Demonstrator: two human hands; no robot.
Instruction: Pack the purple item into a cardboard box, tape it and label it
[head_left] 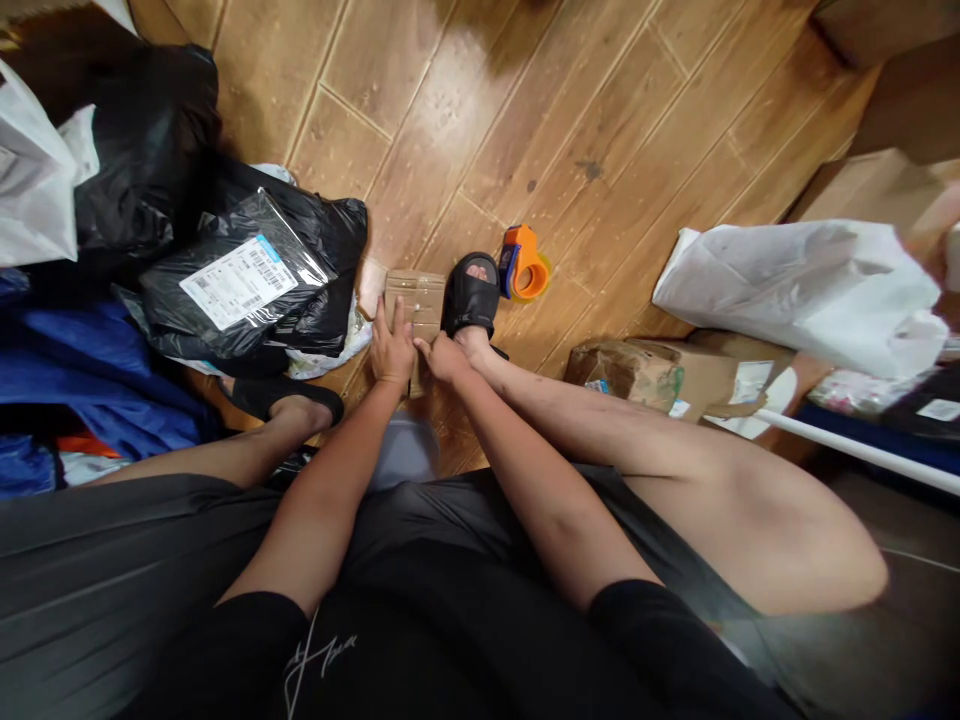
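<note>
A small, flat brown cardboard box (416, 288) lies on the wooden floor between my feet, with shiny lines across its top. My left hand (391, 348) rests on its near left part, fingers stretched out flat. At the near right edge, my right hand (445, 358) has its fingers curled in and its thumb on the cardboard; the fingertips are partly hidden. Just right of the box is my foot in a black sandal (472, 292). Beyond that foot, an orange and blue tape dispenser (525, 265) lies on the floor.
Black plastic parcels, one with a white label (238, 282), are piled at the left above blue fabric (97, 350). A grey bin (405, 455) stands below my forearms. On the right are a white bag (802, 290), cardboard boxes (637, 372) and a white bar (862, 455).
</note>
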